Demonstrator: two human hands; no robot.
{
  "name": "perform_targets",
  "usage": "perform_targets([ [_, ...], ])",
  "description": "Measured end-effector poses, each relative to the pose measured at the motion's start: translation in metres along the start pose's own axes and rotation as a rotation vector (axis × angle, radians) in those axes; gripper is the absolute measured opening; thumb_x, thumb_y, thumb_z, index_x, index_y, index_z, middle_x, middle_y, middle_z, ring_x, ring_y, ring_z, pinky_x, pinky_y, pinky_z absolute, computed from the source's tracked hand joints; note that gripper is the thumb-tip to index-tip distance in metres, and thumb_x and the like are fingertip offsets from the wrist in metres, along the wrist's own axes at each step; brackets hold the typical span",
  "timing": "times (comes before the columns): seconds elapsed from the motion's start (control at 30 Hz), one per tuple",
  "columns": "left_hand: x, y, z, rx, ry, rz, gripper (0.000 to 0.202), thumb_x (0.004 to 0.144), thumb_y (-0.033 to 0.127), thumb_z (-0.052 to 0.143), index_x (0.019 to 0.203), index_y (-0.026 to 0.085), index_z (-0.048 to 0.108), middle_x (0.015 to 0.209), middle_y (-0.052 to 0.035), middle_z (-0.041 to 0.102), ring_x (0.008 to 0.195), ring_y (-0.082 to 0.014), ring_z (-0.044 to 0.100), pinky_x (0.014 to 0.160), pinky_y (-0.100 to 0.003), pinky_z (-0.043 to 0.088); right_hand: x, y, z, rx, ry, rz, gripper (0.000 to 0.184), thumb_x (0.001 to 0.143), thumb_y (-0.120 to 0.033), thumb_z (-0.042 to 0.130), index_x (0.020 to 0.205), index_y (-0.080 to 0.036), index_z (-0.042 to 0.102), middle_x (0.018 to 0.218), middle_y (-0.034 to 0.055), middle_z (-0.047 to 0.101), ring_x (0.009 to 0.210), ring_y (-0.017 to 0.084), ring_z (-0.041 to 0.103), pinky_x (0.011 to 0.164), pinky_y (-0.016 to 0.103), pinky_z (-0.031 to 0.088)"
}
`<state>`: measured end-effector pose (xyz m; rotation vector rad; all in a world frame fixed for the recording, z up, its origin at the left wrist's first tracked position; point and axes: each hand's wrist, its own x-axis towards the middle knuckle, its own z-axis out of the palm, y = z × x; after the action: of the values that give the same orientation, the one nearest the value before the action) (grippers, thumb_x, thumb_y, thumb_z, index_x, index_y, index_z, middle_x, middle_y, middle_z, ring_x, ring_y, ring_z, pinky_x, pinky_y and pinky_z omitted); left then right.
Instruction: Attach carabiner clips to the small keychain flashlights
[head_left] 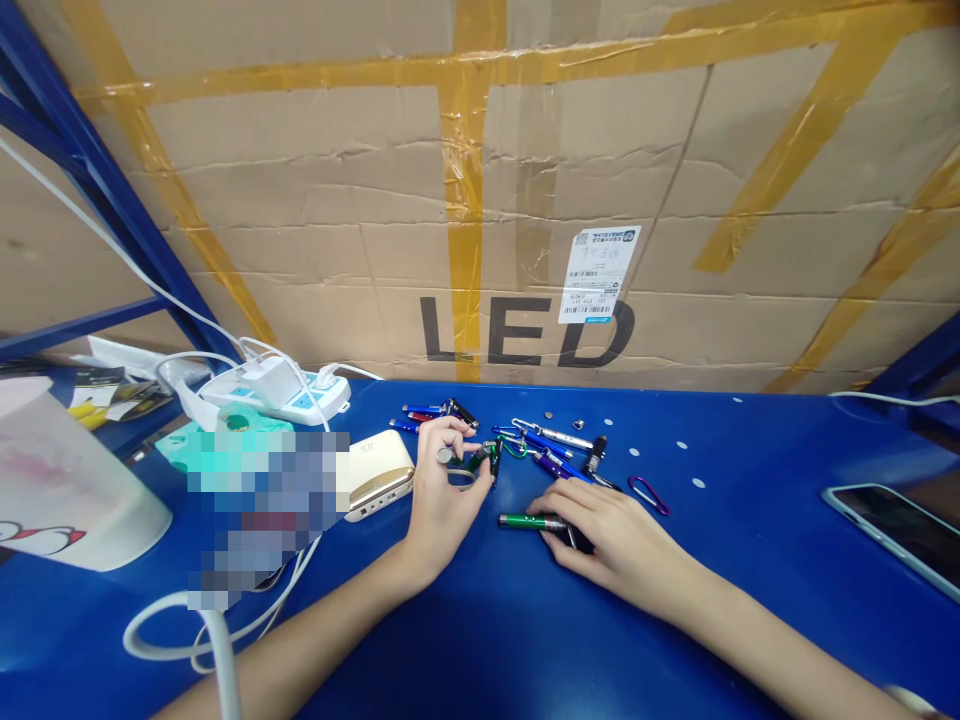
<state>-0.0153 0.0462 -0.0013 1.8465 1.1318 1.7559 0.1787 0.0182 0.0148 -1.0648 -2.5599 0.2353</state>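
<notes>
Several of our left fingers (453,428) are pinching a slippery metal disc (447,455), our right fingers (559,507) lying together on a light, stiff penlight (521,521).

A green-and-silver laser pointer (531,521) and pink carabiner (649,495) lie on the blue table (750,600), under yellow-taped brown cardboard (360,180).

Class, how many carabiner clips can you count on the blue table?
3: a pink clip lying apart at the right, and a green clip and a silver clip in the pile of pen lights. More may be hidden in the pile.
</notes>
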Motion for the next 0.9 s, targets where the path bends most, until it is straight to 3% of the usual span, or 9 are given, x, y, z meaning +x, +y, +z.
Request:
perform_targets([
  [0.5, -0.0003, 0.0038, -0.0015, 0.018, 0.047, 0.060, 0.030, 0.072, 0.002, 0.056, 0.073, 0.021, 0.033, 0.096, -0.0026, 0.043, 0.089, -0.0166, 0.054, 0.077, -0.036, 0.052, -0.0007, 0.0011, 0.0006, -0.005, 0.001, -0.008, 0.016, 0.085, -0.017, 0.048, 0.098, -0.022, 0.057, 0.095, 0.0021, 0.063, 0.086, 0.017, 0.062, 0.074, 0.031, 0.049],
  [0.9, -0.0021, 0.0056, -0.0003, -0.022, 0.022, 0.050, 0.032, 0.072, 0.004, 0.057, 0.072, 0.022, 0.031, 0.094, -0.0023, 0.043, 0.088, -0.0152, 0.055, 0.076, -0.034, 0.054, 0.0005, -0.0010, -0.0013, -0.032, 0.025, 0.006, 0.019, 0.085, -0.018, 0.048, 0.101, -0.022, 0.057, 0.096, 0.0039, 0.064, 0.085, 0.018, 0.063, 0.071, 0.031, 0.051],
])
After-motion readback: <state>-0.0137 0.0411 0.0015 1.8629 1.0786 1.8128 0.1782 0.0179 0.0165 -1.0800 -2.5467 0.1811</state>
